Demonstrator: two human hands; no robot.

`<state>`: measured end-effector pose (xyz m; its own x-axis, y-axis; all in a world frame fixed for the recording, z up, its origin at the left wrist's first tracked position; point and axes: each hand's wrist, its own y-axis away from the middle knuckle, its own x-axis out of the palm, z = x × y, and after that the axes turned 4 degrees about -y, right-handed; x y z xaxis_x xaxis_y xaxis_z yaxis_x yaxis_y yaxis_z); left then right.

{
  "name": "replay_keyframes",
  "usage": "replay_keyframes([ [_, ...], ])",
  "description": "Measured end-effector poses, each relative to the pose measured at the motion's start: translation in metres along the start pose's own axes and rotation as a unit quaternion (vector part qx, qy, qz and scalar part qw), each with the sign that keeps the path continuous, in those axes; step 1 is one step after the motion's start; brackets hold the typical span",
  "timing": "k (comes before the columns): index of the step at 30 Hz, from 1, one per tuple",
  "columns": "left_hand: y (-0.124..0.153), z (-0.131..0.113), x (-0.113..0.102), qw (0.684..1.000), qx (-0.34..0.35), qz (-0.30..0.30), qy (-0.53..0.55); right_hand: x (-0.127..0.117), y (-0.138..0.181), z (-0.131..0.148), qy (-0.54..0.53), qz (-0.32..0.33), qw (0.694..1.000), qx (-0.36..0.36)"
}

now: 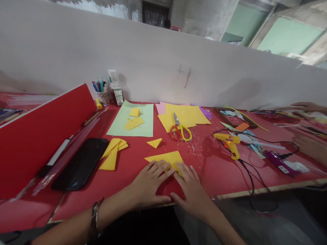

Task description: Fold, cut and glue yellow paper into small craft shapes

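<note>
A folded yellow sheet of paper (163,157) lies flat on the red table, close to its front edge. My left hand (150,182) rests on the paper's left part, fingers stretched out over it. On its right part lies my right hand (190,190), fingers spread and flat. Both hands cover the near edge of the sheet. Just beyond it sits a small yellow folded triangle (154,143). Scissors (181,129) with red and yellow handles lie farther back, partly on yellow sheets (189,114). Left of my hands are several yellow paper strips (112,154).
A black phone (80,165) lies left, beside a red upright board (48,132). Behind are a pen cup (103,97), a bottle (117,90) and a green sheet (120,126). Right are a yellow glue gun (231,143), its cord, a purple power strip (281,163) and another person's hands (310,148).
</note>
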<state>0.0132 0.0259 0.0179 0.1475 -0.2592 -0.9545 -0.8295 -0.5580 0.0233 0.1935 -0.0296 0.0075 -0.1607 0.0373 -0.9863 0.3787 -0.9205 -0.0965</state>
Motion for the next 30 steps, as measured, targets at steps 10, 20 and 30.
replay_keyframes([
  [10, 0.004, -0.012, 0.007, 0.999, -0.002, 0.035, 0.005, 0.009, 0.019, 0.007, 0.005, -0.040, 0.998, -0.053],
  [20, 0.007, -0.020, 0.008, 0.999, -0.004, 0.010, -0.035, 0.002, 0.019, 0.004, -0.065, -0.057, 0.993, -0.086],
  [30, 0.033, 0.012, -0.002, 0.991, 0.074, -0.068, -0.092, -0.007, -0.001, 0.005, -0.076, 0.025, 0.994, -0.074],
])
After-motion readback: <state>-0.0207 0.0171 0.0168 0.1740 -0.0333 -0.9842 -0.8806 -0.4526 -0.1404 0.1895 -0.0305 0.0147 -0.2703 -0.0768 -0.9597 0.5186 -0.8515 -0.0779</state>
